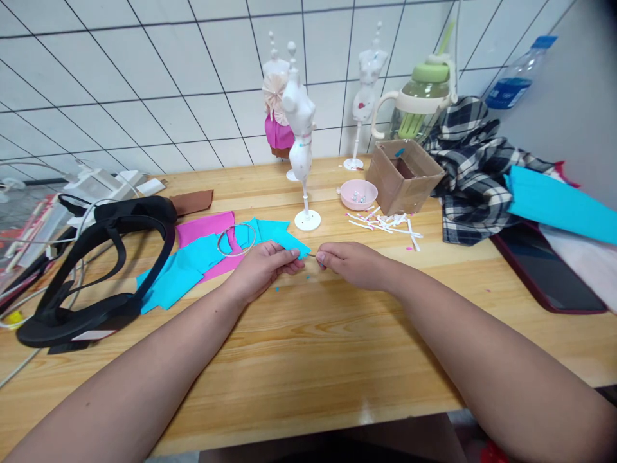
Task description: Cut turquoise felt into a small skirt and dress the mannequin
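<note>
My left hand point(264, 265) pinches a bright blue piece of cloth point(293, 244) between thumb and fingers, just above the table. My right hand point(346, 262) is closed on a thin dark tool point(313, 256); most of it is hidden in the fist, and its kind cannot be made out. The tool's tip meets the cloth's right corner. Behind the left hand lie more blue pieces point(186, 263) and a magenta piece point(205, 226). A thin metal hoop point(220, 243) rests on them. Tiny blue scraps dot the wood below the hands.
A white mini dress form point(301, 138) stands behind my hands, others near the wall. On the right are a pink bowl point(359, 195), white strips point(385, 222), a cardboard box point(405, 177), a jug point(419, 106), plaid cloth point(465, 167) and a phone point(544, 270). A black headset strap point(108, 273) lies left.
</note>
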### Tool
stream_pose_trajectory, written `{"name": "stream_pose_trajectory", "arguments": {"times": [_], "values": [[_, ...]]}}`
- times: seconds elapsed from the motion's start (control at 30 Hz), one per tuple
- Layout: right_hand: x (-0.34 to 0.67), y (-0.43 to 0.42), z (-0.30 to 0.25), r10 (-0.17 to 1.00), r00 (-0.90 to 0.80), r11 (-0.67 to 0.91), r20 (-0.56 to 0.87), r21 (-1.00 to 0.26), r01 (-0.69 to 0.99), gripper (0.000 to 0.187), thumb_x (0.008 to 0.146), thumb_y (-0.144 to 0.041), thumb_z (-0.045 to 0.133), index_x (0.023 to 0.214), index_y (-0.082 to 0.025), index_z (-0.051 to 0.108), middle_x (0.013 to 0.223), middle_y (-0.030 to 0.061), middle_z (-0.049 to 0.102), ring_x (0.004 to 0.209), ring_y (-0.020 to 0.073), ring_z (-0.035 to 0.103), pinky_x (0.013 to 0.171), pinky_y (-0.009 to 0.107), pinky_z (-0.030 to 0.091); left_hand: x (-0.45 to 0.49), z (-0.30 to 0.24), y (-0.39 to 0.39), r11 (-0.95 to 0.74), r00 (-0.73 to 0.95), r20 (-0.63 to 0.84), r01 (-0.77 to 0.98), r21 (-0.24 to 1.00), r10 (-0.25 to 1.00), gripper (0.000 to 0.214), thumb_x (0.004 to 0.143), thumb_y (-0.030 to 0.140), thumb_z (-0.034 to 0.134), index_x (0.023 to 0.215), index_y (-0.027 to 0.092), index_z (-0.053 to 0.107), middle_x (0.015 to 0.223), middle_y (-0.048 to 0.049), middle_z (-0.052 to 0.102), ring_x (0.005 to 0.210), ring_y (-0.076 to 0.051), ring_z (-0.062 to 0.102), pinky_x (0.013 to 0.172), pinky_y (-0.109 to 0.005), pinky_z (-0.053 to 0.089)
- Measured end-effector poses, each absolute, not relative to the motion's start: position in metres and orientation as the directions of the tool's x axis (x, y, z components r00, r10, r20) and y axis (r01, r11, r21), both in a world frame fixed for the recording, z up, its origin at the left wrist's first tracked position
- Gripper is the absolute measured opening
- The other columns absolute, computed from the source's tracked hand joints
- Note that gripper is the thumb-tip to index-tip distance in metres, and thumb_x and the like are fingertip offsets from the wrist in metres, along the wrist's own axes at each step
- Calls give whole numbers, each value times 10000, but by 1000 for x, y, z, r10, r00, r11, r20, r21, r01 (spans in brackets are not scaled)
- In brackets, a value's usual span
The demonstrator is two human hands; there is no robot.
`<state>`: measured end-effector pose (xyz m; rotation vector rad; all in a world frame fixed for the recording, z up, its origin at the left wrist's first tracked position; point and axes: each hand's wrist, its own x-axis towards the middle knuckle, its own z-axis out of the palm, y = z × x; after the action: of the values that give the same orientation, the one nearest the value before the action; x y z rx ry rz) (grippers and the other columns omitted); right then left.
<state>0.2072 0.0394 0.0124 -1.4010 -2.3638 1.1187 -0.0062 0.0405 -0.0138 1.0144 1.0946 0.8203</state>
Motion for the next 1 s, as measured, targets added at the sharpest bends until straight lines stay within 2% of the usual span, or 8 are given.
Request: {"name": "stream_pose_trajectory", "arguments": {"times": [0.67, 1.0], "values": [[206, 38, 15, 805, -550, 284, -220, -671, 684, 326, 968, -379, 346, 824, -200, 577, 830, 18, 633, 788, 162, 534, 690, 262, 352, -5, -10, 38, 332, 266, -322, 8, 943, 909, 235, 659, 353, 817, 651, 138, 723, 673, -66, 727, 647, -161, 638, 679, -283, 475], [208, 40, 16, 796, -557, 295, -237, -652, 699, 325, 959, -391, 370, 784, -197, 564, 749, 1, 577, 728, 147, 498, 653, 256, 325, -5, -10, 37, 339, 273, -327, 6, 941, 905, 243, 651, 355, 831, 698, 149, 712, 687, -48, 731, 668, -161, 646, 695, -281, 481]]}}
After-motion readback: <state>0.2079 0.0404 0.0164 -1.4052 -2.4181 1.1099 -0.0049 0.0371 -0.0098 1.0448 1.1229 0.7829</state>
